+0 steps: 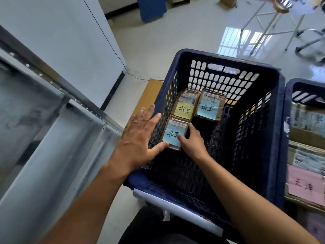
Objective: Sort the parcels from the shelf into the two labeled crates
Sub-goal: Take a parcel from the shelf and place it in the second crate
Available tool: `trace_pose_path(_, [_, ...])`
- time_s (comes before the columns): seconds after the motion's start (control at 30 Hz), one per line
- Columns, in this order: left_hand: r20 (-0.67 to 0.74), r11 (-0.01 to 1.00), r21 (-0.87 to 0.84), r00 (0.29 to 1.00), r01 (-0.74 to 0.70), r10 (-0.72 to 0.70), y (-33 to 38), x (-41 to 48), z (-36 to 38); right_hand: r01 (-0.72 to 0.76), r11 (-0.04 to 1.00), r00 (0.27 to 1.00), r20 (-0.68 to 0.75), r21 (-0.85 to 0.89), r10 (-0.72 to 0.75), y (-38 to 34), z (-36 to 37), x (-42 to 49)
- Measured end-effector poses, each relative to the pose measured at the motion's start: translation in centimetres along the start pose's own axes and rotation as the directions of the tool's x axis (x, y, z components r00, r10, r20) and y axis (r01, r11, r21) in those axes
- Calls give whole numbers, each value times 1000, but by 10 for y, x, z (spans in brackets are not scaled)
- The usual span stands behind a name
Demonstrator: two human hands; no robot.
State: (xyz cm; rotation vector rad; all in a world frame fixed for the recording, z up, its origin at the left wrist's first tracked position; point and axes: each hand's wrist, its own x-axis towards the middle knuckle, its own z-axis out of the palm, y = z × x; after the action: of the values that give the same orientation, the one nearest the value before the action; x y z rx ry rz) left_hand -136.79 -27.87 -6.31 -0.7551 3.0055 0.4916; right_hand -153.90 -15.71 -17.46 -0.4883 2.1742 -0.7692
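Here, your right hand [191, 145] gripped a brown cardboard parcel [176, 131].
Blue note [171, 138] and barcode label [177, 124] topped it; your left hand [139, 138] lay open.

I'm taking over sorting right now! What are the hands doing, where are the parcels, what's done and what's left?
The left hand is open, spread over the left wall of the blue crate.
The right hand holds the near parcel by its right edge, inside that crate.
Done: a yellow-note parcel and a blue-note parcel lie at its far end.
The second crate, to the right, holds a pink-note parcel.
Left: release the near parcel; how many parcels remain can't be seen.
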Motion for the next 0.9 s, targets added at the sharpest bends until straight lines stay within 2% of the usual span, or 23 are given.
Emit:
trace_pose_path(0.07, [-64,999,-13,997,52,-53,1,-10,-4,152,987,988,2,-60,-152,-23,-18,-17])
trace_pose_path(0.17, [-173,986,-38,971,161,-165,-3,-32,-11,383,902,923,33,-198,-384,-58,-34,-57])
trace_pose_path(0.3, [-272,948,-80,908,307,-317,-15,-76,-31,604,729,787,100,-323,-608,-103,-24,-112])
trace_pose_path(0.47, [-382,872,-132,788,471,-483,-44,-170,-59,787,488,597,266,-379,-756,-152,38,-176])
trace_pose_path(0.63, [-461,734,-212,597,645,-657,-74,-307,-73,902,290,411,432,-319,-803,-186,128,-257])
trace_pose_path(0.9, [-493,422,-403,196,812,-848,-91,-542,-74,984,22,129,617,-179,-776,-210,285,-417])
